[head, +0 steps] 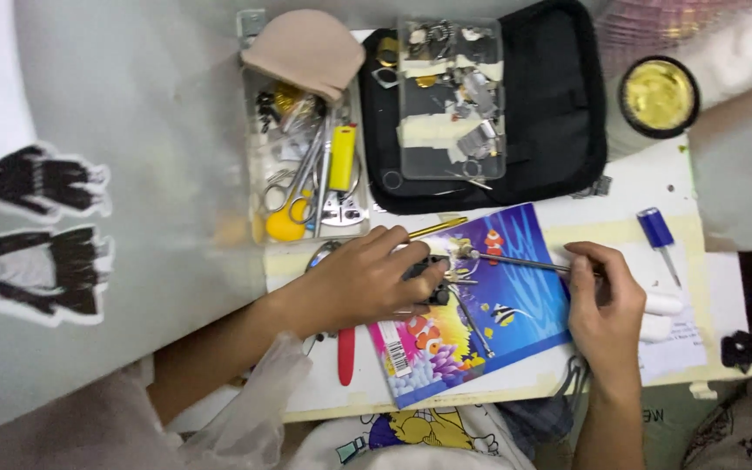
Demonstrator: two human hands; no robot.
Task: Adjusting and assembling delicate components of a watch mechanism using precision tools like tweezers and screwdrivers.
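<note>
In the head view, the left hand [367, 283] closes around a small dark object [433, 277] on the colourful fish booklet [480, 305]. The right hand [604, 300], at the booklet's right edge, pinches a thin metal tool [515, 261] whose tip touches the object. Above the booklet lie a black case [559, 113] and a clear tool tray [306, 174]. Right of the booklet, a blue-handled screwdriver [657, 233] rests on the bench [654, 187].

Upper centre: black zip case [559, 104] under clear parts box [451, 96]. Upper left: open tool tray [306, 165]. Upper right: round gold-filled tin [659, 96]. Right: blue-handled screwdriver [657, 235].
</note>
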